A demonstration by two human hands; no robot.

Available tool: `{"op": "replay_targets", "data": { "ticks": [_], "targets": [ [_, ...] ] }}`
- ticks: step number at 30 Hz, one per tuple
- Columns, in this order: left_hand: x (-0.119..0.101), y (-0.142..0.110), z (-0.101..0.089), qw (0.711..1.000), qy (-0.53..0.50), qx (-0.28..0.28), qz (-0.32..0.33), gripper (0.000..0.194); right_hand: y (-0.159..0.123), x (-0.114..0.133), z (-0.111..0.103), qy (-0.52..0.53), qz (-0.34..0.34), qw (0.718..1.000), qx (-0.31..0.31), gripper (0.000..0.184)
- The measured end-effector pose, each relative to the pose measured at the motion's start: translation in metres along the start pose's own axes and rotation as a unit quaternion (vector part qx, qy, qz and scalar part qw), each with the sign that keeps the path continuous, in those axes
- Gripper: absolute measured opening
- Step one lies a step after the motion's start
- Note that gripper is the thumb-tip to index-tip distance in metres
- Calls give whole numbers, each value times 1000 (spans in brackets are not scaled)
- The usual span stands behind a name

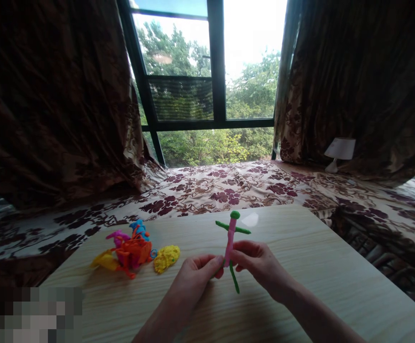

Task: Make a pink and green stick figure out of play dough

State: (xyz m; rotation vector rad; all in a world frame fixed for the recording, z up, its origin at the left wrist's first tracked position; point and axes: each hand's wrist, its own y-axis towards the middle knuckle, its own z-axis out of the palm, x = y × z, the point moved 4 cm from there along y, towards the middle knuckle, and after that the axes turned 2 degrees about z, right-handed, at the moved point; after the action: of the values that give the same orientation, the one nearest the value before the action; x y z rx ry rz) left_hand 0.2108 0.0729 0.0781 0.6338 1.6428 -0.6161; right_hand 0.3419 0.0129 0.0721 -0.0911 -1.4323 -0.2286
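Observation:
A small modelling-clay figure (230,238) stands upright between my hands, above the table. Its body is pink, with a round green head, two thin green arms spread sideways and a green leg hanging down on the right. My left hand (202,270) is closed in a pinch at the lower left of the figure, where the other leg is mostly hidden by the fingers. With thumb and fingers, my right hand (255,261) pinches the lower part of the pink body from the right.
On the wood-grain table (128,309), a flattened yellow clay lump (166,258) lies left of my hands. Beside it is a pile of orange, blue, magenta and yellow pieces (134,251). Beyond the table are a floral-covered ledge (225,183), a white lamp (340,148), curtains and a window.

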Motion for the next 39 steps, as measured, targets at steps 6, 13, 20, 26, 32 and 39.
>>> {"op": "replay_targets", "data": {
  "ticks": [6, 13, 20, 26, 32, 39],
  "targets": [
    [1, 4, -3, 995, 36, -76, 51, 26, 1, 1, -3, -1, -5, 1000, -28, 25],
    [-19, -7, -1, 882, 329, -224, 252, 16, 4, -3, -5, 27, -13, 999, -38, 23],
    [-20, -11, 8, 814, 445, -230, 293, 15, 2, -6, -3, 30, -3, 999, -30, 20],
    [-21, -12, 11, 806, 463, -239, 281, 9, 1, -6, 2, 33, -7, 999, -25, 19],
    [-24, -12, 12, 802, 478, -240, 264, 8, 1, -7, 4, 28, -23, 999, -30, 16],
    [-23, -14, 15, 797, 499, -221, 258, 13, 0, -13, 7, 46, -21, 998, -33, 17]
  ]
}}
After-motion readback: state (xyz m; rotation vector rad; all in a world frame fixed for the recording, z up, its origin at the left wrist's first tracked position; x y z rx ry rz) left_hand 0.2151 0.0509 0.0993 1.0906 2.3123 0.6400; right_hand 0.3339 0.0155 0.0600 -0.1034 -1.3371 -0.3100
